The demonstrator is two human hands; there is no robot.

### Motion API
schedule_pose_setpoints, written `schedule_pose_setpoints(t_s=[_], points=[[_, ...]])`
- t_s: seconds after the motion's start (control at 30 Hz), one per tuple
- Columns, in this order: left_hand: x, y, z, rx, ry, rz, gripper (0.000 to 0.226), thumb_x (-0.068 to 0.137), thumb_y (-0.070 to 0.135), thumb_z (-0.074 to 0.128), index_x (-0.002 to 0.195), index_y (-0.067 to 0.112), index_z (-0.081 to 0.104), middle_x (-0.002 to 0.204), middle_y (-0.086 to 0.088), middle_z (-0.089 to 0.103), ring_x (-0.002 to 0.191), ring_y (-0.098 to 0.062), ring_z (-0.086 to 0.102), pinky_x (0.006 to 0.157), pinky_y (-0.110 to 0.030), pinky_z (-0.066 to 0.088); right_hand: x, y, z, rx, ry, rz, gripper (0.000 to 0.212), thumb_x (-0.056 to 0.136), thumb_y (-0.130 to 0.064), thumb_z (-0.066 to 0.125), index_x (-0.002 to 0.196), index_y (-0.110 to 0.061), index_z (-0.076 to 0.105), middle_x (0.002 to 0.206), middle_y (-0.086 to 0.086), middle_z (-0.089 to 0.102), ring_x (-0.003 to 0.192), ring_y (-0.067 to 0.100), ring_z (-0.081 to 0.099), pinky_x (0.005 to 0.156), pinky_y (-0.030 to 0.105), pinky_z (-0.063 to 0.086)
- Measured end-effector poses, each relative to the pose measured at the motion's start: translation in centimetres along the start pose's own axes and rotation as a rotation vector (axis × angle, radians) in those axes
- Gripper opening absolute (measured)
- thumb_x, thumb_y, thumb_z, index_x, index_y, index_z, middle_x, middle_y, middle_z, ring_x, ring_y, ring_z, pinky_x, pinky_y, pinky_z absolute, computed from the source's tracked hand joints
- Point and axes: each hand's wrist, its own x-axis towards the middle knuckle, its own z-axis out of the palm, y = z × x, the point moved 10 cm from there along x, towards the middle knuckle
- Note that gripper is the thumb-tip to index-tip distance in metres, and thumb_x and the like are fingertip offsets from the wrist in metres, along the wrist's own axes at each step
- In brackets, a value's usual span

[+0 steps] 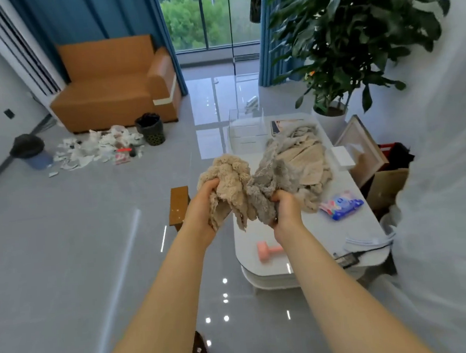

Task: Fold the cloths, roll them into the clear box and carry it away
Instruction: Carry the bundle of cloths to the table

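My left hand [201, 209] grips a fluffy beige cloth [231, 186], held bunched up in the air at the left edge of the white table [309, 242]. My right hand [286, 209] grips a grey fluffy cloth [266, 186] beside it; whether the two are joined I cannot tell. More crumpled beige and grey cloths [301, 157] lie heaped on the table behind my hands. The clear box [246, 132] stands at the table's far end, and looks empty.
On the table lie a pink dumbbell [268, 250], a blue-pink wipes pack [341, 205], a white box [341, 156] and papers [366, 242]. A small wooden stool [179, 205] stands left of the table. Orange sofa [113, 82], bins and litter [98, 148] far left; plant [352, 36] far right.
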Motion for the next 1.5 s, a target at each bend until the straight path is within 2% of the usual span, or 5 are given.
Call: schedule_pose_setpoints(t_s=[0.73,0.93,1.17,1.33,1.5], points=[[45.4,10.7,2.9,0.477,-0.322,-0.285,0.021,0.092,0.019,0.056,0.109,0.011,0.066,0.106,-0.01,0.071,0.1,-0.024,0.066,0.085,-0.036,0.054,31.4,-3.6,11.6,0.51,0.716,-0.108,0.031,0.076,0.009,0.04,0.097,-0.01,0.053,0.085,0.001,0.052,0.063,0.018,0.046,0.05,0.023,0.035],[57.2,10.9,10.7,0.902,-0.502,-0.21,0.015,0.08,0.024,0.071,0.093,0.018,0.068,0.09,-0.005,0.072,0.09,-0.028,0.065,0.079,-0.036,0.05,39.6,-7.0,9.8,0.496,0.894,-0.166,0.032,0.081,0.003,0.052,0.105,-0.019,0.054,0.088,-0.003,0.059,0.082,0.022,0.056,0.08,0.036,0.05],[59.9,8.9,19.8,1.134,-0.788,-0.189,0.025,0.089,0.03,0.064,0.105,0.011,0.065,0.087,-0.009,0.068,0.064,-0.019,0.056,0.053,-0.026,0.04,41.7,-8.2,6.0,0.266,0.974,0.022,0.019,0.074,-0.013,0.069,0.084,-0.022,0.055,0.094,0.011,0.065,0.088,0.032,0.063,0.079,0.055,0.055],[60.4,5.3,24.1,1.243,-0.911,-0.206,0.036,0.09,0.037,0.06,0.114,0.01,0.062,0.103,-0.01,0.067,0.083,-0.024,0.062,0.053,-0.025,0.043,38.8,-9.3,4.9,0.242,1.107,0.05,0.023,0.076,-0.004,0.065,0.095,-0.016,0.058,0.083,0.004,0.061,0.085,0.03,0.06,0.082,0.049,0.055],[61.8,2.9,26.7,1.4,-0.991,-0.231,0.026,0.091,0.026,0.055,0.073,0.012,0.044,0.069,-0.01,0.046,0.054,-0.021,0.045,0.041,-0.021,0.035,38.4,-8.3,4.8,0.254,1.257,0.095,0.046,0.077,-0.004,0.062,0.122,-0.008,0.053,0.113,0.015,0.061,0.103,0.033,0.058,0.091,0.046,0.052]])
